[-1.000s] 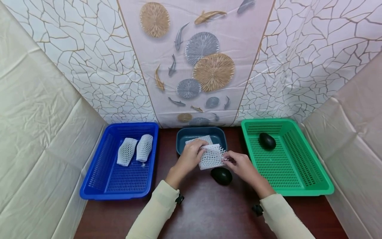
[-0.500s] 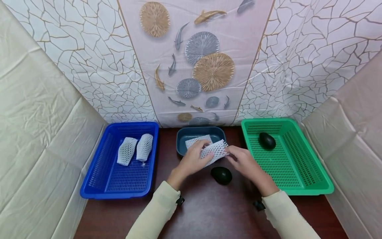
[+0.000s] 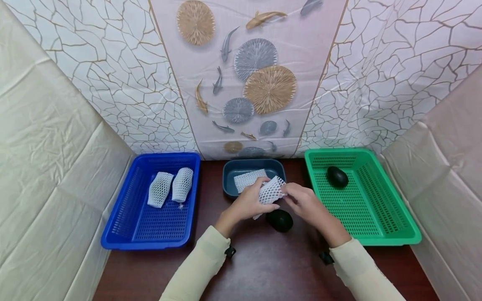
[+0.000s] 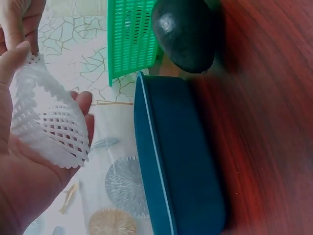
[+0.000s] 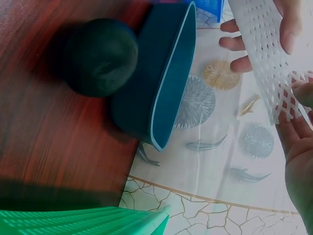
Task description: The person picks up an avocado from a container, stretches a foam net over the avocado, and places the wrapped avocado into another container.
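Note:
A white foam net sleeve (image 3: 272, 190) is held between both hands, above the table and in front of the dark teal bin (image 3: 228, 170). My left hand (image 3: 248, 204) grips the sleeve's body between thumb and fingers; in the left wrist view the net (image 4: 58, 125) bulges partly open across the palm. At its right end, my right hand (image 3: 304, 203) pinches the edge with thumb and fingertips, seen close in the right wrist view. Just below lies a dark green avocado (image 3: 281, 221) on the table. Another flat foam net (image 3: 246, 179) lies in the teal bin.
On the left, a blue basket (image 3: 109, 225) contains two net-wrapped items (image 3: 160, 190). To the right, a green basket (image 3: 408, 225) has one dark avocado (image 3: 337, 177) in it. Patterned cloth (image 3: 211, 138) walls in the back of the brown table (image 3: 263, 271).
The foam net has turned from lying flat to tilted, its right end lifted. My left hand has shifted right and nearer, its thumb now over the avocado's far edge.

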The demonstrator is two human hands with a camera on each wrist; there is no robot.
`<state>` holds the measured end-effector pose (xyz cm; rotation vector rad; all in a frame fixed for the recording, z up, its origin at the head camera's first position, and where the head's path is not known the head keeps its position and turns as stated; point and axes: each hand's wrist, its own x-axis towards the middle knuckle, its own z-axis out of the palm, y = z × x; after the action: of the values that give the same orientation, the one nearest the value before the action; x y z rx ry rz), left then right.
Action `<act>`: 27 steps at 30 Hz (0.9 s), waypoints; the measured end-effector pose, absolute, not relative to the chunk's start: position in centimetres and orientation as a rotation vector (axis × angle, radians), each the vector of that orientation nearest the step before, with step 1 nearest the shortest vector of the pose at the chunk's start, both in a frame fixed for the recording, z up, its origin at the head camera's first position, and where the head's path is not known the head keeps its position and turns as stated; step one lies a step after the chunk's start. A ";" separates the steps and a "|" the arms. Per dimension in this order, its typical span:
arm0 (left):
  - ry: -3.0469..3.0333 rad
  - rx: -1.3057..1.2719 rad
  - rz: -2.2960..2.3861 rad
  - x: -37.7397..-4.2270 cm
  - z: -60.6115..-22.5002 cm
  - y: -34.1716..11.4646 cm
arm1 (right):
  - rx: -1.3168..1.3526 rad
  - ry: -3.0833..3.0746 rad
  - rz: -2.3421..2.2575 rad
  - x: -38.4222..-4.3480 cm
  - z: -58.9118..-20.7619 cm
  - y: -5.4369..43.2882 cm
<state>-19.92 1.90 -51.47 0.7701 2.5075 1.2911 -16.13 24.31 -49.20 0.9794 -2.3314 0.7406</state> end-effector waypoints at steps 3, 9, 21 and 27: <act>2.526 0.782 1.326 -19.9 -51.7 1.8 | 0.970 -2.318 0.743 -16.1 -49.3 24.3; 2.635 0.815 1.291 -20.0 -51.7 1.3 | 0.904 -2.385 0.786 -15.7 -49.6 24.4; 2.947 0.904 1.105 -20.3 -51.6 -0.8 | 0.559 -2.485 0.974 -14.4 -53.0 24.0; 3.011 0.978 1.047 -20.2 -51.8 -1.6 | 0.478 -2.458 1.035 -13.8 -56.3 24.0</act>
<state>-20.22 -1.56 -51.85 0.9776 3.0114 1.0468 -13.78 23.98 -56.29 0.4776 -2.4575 1.0351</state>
